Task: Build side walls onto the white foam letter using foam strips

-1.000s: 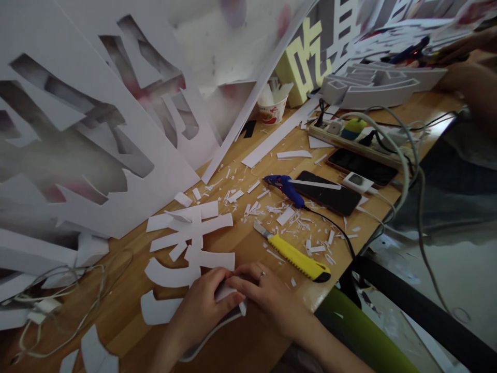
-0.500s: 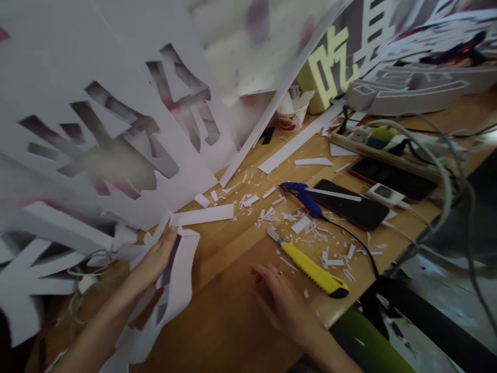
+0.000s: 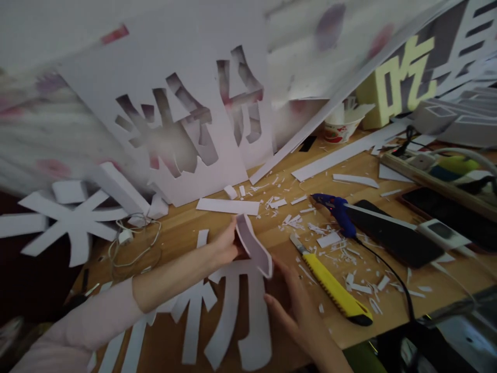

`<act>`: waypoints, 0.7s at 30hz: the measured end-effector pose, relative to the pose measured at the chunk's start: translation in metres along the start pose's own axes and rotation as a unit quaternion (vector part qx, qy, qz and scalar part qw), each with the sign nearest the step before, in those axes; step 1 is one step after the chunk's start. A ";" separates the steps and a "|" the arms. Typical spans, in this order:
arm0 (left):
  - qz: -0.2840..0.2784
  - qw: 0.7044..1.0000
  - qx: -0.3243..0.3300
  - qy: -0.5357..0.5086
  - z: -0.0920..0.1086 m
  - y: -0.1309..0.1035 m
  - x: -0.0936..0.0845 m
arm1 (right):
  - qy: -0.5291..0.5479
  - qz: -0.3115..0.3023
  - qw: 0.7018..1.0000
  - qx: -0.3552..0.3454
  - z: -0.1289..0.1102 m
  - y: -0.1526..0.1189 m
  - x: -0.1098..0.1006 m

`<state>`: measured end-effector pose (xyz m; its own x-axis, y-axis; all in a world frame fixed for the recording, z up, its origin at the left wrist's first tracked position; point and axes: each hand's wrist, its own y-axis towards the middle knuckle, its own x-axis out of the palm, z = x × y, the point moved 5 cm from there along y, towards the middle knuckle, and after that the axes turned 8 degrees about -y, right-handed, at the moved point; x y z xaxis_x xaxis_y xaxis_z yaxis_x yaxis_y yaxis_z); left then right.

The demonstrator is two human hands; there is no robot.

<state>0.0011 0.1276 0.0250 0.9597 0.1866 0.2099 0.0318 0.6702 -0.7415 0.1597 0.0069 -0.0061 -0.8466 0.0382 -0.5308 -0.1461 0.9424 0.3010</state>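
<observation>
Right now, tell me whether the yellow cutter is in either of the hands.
No, the yellow cutter lies on the wooden table, apart from the left hand and the right hand.

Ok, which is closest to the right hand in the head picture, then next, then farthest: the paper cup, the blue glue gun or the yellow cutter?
From the right hand:
1. Yellow cutter, just to its right.
2. Blue glue gun, farther back.
3. Paper cup, way at the back.

The curved piece (image 3: 253, 244) and cut-out character (image 3: 257, 316) are white, the utility knife (image 3: 336, 286) yellow with a black butt, the glue gun (image 3: 345, 218) blue, the worktop (image 3: 186, 221) brown, wood-grained.
</observation>
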 end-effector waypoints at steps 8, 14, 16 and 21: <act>-0.076 0.997 -0.020 0.013 0.015 -0.032 0.007 | -0.030 0.120 0.991 0.046 0.013 0.004 -0.003; -0.146 0.986 0.005 0.079 0.020 -0.040 -0.013 | -0.003 0.142 0.990 0.015 -0.001 0.000 -0.008; -0.146 0.978 0.024 0.144 0.020 -0.031 -0.022 | 0.003 0.204 0.979 0.005 -0.003 -0.004 -0.015; -0.127 0.941 0.081 0.303 0.021 -0.012 -0.044 | -0.023 0.257 0.966 -0.015 -0.020 -0.015 -0.045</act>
<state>-0.0471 0.1270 0.0381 0.9116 -0.4050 -0.0704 0.2858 0.7473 -0.5999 0.1895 -0.0161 0.0293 -0.7871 0.5148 -0.3398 0.2730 0.7847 0.5566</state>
